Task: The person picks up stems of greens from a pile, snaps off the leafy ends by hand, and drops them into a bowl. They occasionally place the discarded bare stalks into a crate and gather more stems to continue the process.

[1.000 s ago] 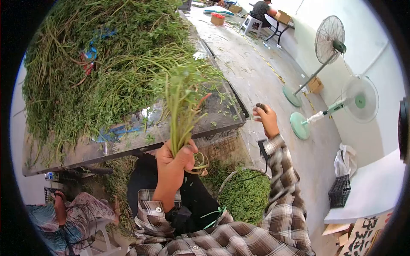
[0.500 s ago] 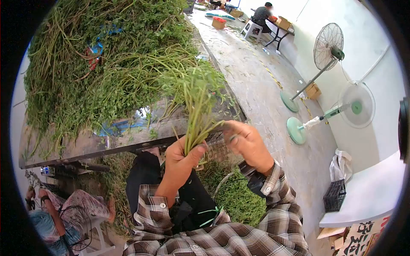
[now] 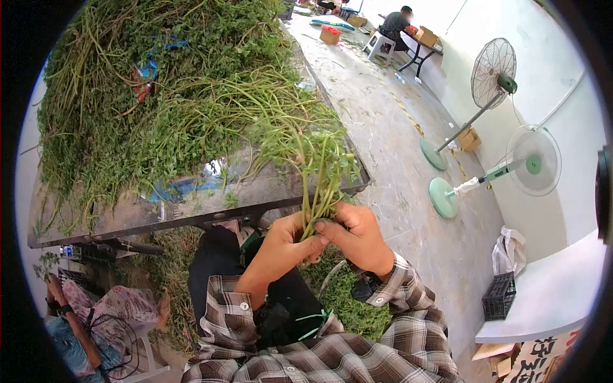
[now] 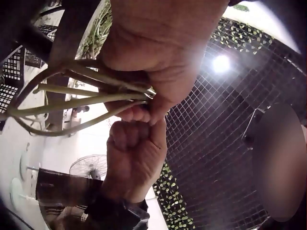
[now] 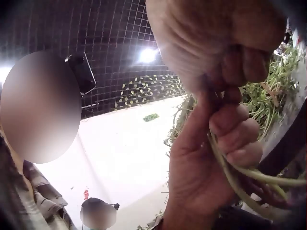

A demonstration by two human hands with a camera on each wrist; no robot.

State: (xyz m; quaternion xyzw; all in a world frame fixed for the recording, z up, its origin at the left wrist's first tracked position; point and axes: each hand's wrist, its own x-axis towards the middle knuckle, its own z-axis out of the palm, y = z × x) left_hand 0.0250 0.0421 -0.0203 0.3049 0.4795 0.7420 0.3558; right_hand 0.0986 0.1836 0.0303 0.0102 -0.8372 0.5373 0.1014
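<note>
My left hand [image 3: 281, 247] grips a small bunch of leafy green stems [image 3: 319, 175], leaves upward, in front of the table edge. Beside it, my right hand [image 3: 365, 241] pinches the same bunch, thumb and fingers close to the left thumb. In the left wrist view, bare stem ends [image 4: 76, 101] loop out below the left palm. The right wrist view shows the two hands meeting, with curled left fingers [image 5: 237, 132] around the stems. The right fingertips are partly hidden there.
A large heap of greens [image 3: 172, 115] covers the table [image 3: 121, 225]. Cut greens [image 3: 357, 309] fill a round container by my legs. Two standing fans [image 3: 493, 73] are at right. Another person [image 3: 80, 319] sits at lower left; a further person [image 3: 393, 29] sits far back.
My right hand has come in from the right, first to a stem at the bunch's side, then beside the left hand. The left hand has shifted right with the bunch.
</note>
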